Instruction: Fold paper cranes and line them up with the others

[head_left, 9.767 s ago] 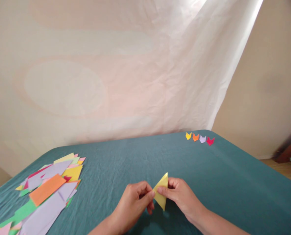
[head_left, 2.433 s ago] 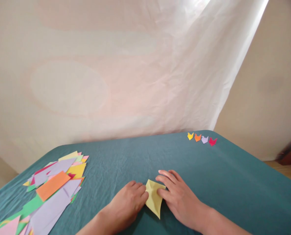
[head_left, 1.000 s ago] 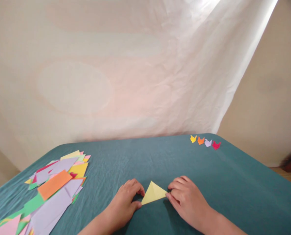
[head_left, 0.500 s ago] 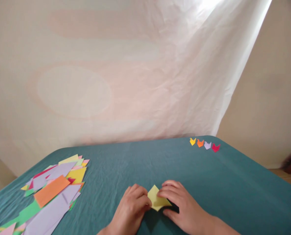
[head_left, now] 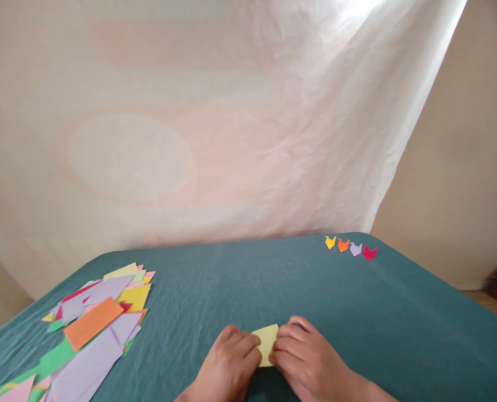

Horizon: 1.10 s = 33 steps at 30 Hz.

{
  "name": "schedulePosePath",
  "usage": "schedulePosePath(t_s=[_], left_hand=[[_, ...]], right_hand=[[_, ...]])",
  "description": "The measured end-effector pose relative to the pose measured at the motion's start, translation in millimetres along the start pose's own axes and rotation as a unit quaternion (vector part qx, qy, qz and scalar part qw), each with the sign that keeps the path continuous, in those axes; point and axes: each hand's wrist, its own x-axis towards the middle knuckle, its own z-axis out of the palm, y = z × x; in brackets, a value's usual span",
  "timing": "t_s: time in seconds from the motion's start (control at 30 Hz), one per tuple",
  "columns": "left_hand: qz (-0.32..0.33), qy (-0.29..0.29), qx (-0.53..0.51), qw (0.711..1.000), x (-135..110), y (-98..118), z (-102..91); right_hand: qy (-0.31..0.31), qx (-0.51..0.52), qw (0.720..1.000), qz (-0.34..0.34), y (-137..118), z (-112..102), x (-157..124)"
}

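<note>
A small folded piece of yellow paper (head_left: 266,340) lies on the teal tablecloth (head_left: 240,285) near the front edge. My left hand (head_left: 230,365) presses on its left side with curled fingers. From the right, my right hand (head_left: 304,363) presses its fingertips on the paper's other side. Both hands cover most of the paper; only a small yellow strip shows between them.
A loose pile of coloured paper sheets and offcuts (head_left: 89,329) lies at the left of the table. Several small folded paper figures (head_left: 351,248), yellow, orange, lilac and red, stand in a row at the far right corner. A pale sheet hangs behind the table.
The paper was held up, then laid flat as a triangle. Since half a second ago both hands have closed in and pressed it down, leaving less yellow showing.
</note>
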Motion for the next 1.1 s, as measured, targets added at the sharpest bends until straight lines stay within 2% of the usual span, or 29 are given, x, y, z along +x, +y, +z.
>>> schedulePosePath(t_s=[0.13, 0.23, 0.33, 0.47, 0.57, 0.8, 1.1], left_hand=[[0.011, 0.004, -0.028, 1.0, 0, -5, 1.2], [-0.022, -0.013, -0.056, 0.998, 0, -6, 1.3], [-0.1, -0.031, -0.106, 0.989, 1, -3, 0.4], [-0.244, -0.046, -0.151, 0.957, 2, -2, -0.8], [-0.301, -0.064, -0.163, 0.937, 4, -6, 0.0], [-0.326, -0.081, -0.129, 0.933, 7, -6, 1.4], [-0.346, -0.076, -0.109, 0.929, 10, -12, 8.7]], right_hand=[[0.001, -0.004, 1.0, 0.017, 1, 1, -1], [-0.008, 0.004, 0.999, 0.043, 4, 2, -4], [-0.024, 0.027, 0.995, 0.092, 4, 1, -6], [-0.039, 0.067, 0.978, 0.195, 3, 2, -8], [-0.034, 0.077, 0.964, 0.251, 6, 5, -8], [-0.024, 0.054, 0.943, 0.327, 15, 16, -10], [-0.023, 0.007, 0.941, 0.337, 18, 26, -5]])
